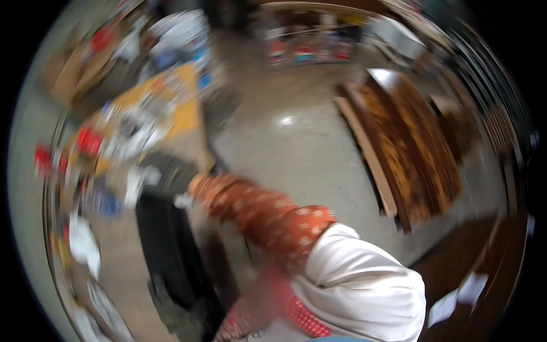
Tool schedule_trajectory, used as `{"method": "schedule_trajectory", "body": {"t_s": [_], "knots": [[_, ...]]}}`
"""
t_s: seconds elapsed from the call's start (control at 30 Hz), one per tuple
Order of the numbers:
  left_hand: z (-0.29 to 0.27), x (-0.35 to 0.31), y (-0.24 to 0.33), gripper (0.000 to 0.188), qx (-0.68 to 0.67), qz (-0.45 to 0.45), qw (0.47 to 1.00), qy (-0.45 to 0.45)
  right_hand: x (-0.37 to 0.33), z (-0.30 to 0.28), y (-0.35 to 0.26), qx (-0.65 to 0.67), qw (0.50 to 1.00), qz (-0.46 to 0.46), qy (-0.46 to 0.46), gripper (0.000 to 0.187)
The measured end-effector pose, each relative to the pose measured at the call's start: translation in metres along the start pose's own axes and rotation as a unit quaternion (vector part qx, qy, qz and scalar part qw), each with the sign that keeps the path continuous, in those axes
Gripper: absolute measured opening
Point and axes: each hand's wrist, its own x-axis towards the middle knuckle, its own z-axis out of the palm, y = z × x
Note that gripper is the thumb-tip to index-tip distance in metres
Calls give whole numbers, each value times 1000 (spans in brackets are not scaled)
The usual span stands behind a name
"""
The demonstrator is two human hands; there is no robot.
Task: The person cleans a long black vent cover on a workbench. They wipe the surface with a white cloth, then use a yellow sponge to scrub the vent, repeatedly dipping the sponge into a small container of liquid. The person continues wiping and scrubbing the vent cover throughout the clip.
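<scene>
My right arm, in an orange patterned sleeve cover over a white sleeve, reaches leftward across the worktable. My right hand is smeared by motion and looks dark grey, as if gloved; its fingers cannot be made out. It lies at the far end of a long black piece on the table. A crumpled white scrap is right by the hand. Beside the near end of the black piece sits a dark grey-green lump, too blurred to name. I cannot make out my left hand.
The cluttered table bears a blue-tinted bottle, red items and clear plastic wrapping on a yellow sheet. Glossy brown wooden panels lie on the right. Boxes and containers stand at the back.
</scene>
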Motion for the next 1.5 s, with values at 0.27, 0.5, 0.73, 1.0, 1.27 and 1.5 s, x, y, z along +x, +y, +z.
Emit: {"method": "schedule_trajectory", "body": {"t_s": [0.27, 0.5, 0.73, 1.0, 1.27, 1.5], "knots": [[-7, 7, -6, 105, 57, -36, 998, 12, 43, -30, 138, -339, 911, -232, -42, 48], [-7, 4, -2, 105, 38, -67, 997, 8, 88, -43, -40, 96, 946, -202, -235, 42], [-11, -3, -15, 102, 35, -95, 994, -34, 78, -6, 2, -24, 862, -328, -385, 42], [7, -64, 19, 72, 212, -163, 952, 149, 152, -43, 34, 63, 918, -86, -383, 43], [7, -272, 40, 45, 183, -513, 713, 443, 68, 26, -115, 42, 703, -384, -597, 47], [76, -320, 16, 42, 247, -518, 511, 640, 13, 94, -202, 105, 672, -282, -677, 43]]}}
